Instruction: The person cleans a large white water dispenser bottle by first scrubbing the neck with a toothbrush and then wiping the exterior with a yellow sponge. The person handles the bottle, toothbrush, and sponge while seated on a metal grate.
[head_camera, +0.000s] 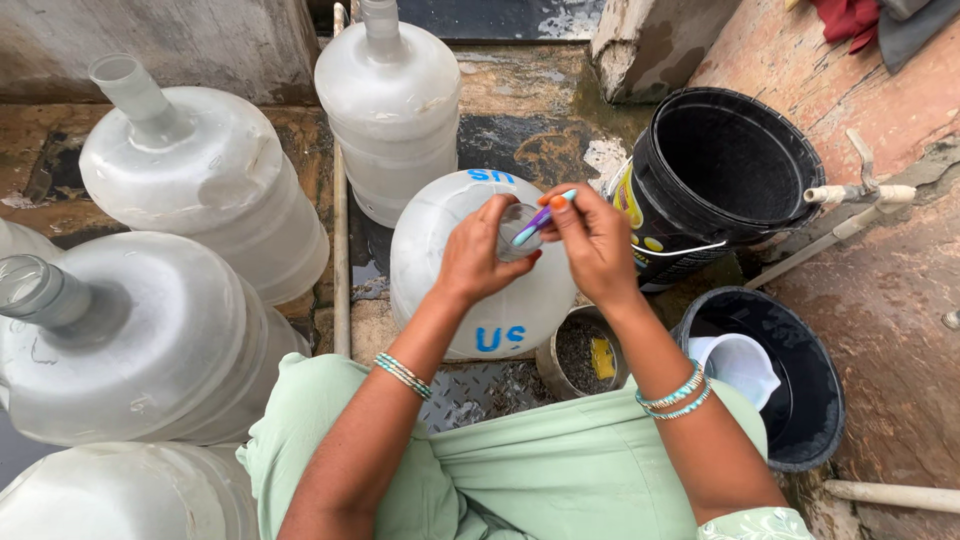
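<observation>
While the left hand (478, 250) curls around the neck of a large water jug (470, 290), hiding its mouth, the right hand (592, 240) pinches a purple-and-teal brush (540, 218) whose head is lost inside. Black buckets (730, 160) stand nearby; lower jugs are cropped.

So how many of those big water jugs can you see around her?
6. One jug sits under her left hand and right hand; one behind it; four on the left, two cut off by the frame. More may lie outside.
</observation>
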